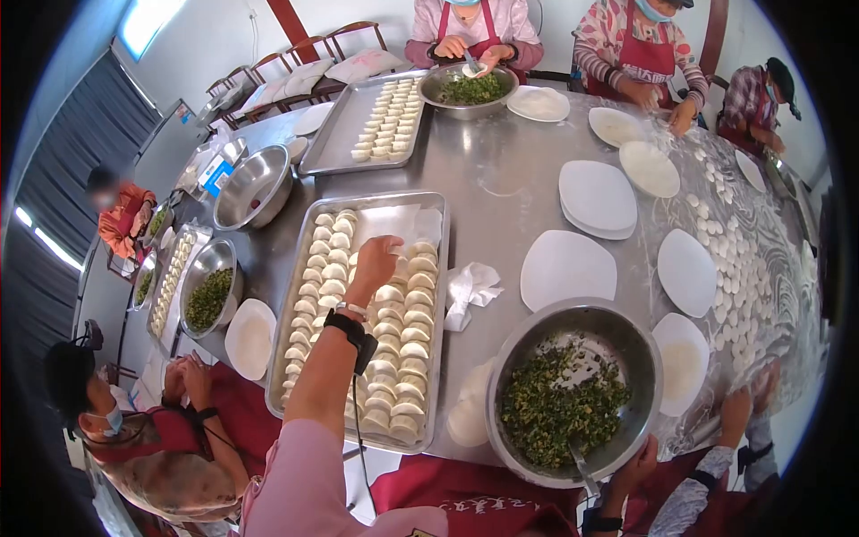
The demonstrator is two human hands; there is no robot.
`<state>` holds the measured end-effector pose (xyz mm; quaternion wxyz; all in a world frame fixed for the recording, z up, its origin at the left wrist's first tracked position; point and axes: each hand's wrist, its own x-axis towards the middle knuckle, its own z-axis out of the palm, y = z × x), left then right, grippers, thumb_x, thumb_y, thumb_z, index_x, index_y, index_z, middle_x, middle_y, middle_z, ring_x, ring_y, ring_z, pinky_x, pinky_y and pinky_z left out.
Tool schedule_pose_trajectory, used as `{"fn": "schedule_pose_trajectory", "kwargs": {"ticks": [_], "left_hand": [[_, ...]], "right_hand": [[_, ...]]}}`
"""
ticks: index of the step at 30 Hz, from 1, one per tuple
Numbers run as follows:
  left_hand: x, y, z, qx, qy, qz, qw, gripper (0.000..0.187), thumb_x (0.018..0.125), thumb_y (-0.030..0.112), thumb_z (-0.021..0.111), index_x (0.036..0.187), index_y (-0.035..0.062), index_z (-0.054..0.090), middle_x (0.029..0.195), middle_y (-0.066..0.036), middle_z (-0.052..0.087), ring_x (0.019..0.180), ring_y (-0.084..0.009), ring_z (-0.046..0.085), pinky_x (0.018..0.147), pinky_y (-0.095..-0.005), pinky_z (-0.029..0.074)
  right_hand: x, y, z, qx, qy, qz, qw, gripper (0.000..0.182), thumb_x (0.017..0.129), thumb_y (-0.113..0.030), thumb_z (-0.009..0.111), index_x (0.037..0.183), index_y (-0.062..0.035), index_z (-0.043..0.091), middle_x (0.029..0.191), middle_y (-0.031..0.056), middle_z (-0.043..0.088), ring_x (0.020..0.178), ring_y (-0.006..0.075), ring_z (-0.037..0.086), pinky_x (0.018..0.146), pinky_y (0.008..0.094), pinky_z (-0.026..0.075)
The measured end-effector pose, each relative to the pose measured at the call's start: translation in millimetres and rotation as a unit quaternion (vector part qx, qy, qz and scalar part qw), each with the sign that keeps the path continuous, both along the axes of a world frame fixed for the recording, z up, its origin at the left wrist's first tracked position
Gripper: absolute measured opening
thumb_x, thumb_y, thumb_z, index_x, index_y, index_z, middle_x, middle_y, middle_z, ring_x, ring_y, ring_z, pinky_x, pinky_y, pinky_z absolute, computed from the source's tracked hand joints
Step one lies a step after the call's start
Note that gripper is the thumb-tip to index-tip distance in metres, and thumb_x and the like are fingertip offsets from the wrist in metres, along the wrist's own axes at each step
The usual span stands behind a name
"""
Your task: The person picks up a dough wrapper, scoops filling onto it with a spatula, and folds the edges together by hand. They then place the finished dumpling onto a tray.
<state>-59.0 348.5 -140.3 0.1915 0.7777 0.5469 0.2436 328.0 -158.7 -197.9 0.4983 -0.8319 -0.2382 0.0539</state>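
My left hand [376,268] reaches over a metal tray [437,208] lined with rows of pale half-moon dumplings [385,345]. Its fingertips are closed on a dumpling [396,252] at the upper end of the right-hand rows, which the fingers partly cover. At the lower right, my right hand [637,467] grips the outer side of a large metal bowl [656,376]; some of its fingers are hidden. Chopped green filling [559,403] lies in this bowl, with a metal spoon [583,470] leaning at the near rim.
White plates [568,268] and a crumpled white cloth [472,291] lie on the steel table [488,224]. Flat dough wrappers [734,268] cover the floured right side. A second dumpling tray [327,148] stands farther back. Co-workers sit around, one close on the left [170,447].
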Motion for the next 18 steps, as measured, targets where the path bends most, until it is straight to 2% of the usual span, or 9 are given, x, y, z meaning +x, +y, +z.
{"fn": "schedule_pose_trajectory", "kwargs": {"ticks": [3,9,12,18], "left_hand": [[-3.3,2.7,-9.4,0.018,0.003,-0.043,0.999,0.032,0.078,-0.001,0.061,0.109,0.0018,0.072,0.100,-0.019,0.073,0.092,-0.0302,0.070,0.084,-0.0354,0.054],[-6.1,2.4,-7.3,-0.032,-0.007,-0.038,0.999,0.033,0.077,-0.002,0.062,0.108,0.0014,0.072,0.104,-0.019,0.072,0.096,-0.0320,0.069,0.087,-0.0370,0.053],[-8.5,4.4,-11.8,-0.004,0.017,-0.055,0.998,0.033,0.075,-0.001,0.064,0.106,0.0059,0.073,0.107,-0.019,0.070,0.103,-0.0357,0.065,0.089,-0.0401,0.052],[-7.3,0.0,-14.4,0.049,0.020,-0.080,0.995,0.034,0.076,-0.006,0.058,0.105,0.0049,0.073,0.112,-0.017,0.069,0.103,-0.0362,0.064,0.090,-0.0411,0.052]], "right_hand": [[-2.7,2.6,6.5,-0.004,0.000,0.004,1.000,0.028,0.101,-0.021,0.053,0.104,0.0048,0.063,0.087,0.0073,0.063,0.080,0.0158,0.058,0.075,0.0310,0.048],[-3.1,3.7,3.1,0.007,-0.002,0.009,1.000,0.027,0.101,-0.022,0.053,0.101,0.0039,0.062,0.086,0.0066,0.062,0.079,0.0150,0.057,0.073,0.0301,0.047],[-3.2,6.4,6.6,0.008,-0.013,0.011,1.000,0.027,0.101,-0.022,0.053,0.099,0.0031,0.062,0.084,0.0063,0.062,0.077,0.0144,0.057,0.072,0.0296,0.047],[-3.9,8.6,9.7,-0.003,-0.021,0.013,1.000,0.026,0.101,-0.022,0.052,0.097,0.0018,0.062,0.082,0.0050,0.061,0.075,0.0137,0.056,0.070,0.0288,0.046]]}}
